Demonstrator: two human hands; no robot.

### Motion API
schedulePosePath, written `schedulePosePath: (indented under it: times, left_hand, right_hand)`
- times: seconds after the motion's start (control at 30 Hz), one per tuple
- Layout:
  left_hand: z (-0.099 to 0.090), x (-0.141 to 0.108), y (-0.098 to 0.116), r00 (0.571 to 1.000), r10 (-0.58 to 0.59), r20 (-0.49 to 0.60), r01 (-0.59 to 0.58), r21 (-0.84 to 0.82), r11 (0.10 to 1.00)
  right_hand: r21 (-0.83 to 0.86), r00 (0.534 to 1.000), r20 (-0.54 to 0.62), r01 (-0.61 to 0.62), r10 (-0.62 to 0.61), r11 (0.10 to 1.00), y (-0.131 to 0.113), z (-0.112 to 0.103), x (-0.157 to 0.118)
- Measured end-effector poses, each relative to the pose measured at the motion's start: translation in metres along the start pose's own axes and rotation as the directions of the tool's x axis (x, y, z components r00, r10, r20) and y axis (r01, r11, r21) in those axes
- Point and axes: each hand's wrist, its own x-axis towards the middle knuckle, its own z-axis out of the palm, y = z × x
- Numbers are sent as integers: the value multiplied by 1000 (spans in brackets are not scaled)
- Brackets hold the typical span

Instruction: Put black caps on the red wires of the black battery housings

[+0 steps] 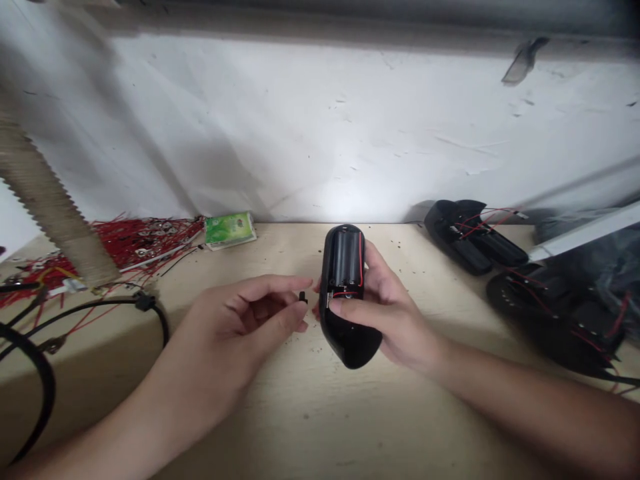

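Wall [325, 133] glare w/ shadows, edges blurred

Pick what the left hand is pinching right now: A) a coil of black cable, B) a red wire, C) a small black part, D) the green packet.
C. The left hand pinches a small black part between its fingertips, right beside the black battery case held in the right hand.
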Motion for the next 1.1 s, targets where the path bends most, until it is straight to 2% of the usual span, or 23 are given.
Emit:
schedulePosePath:
  times: [0.13,0.3,0.67,0.9,1.1]
  left_hand:
    - [2,2,-2,998,-29,47,33,-90,995]
    - [4,5,-2,997,-45,63,57,-214,975]
    - [5,6,-3,999,-27,23,30,-137,990]
    - [2,4,-5,998,-61,20,63,-110,992]
    - [0,4,-4,992,-128,22,128,-46,991]
  right_hand:
    - [33,998,50,-31,29,999,1,-2,0]
    - [-14,998,65,6,-6,1000,5,-4,1]
    - [-150,984,152,118,-95,982,4,1,-2]
    - [-185,987,135,114,-90,976,3,1,-2]
    - [-198,990,138,44,-17,979,3,3,-7]
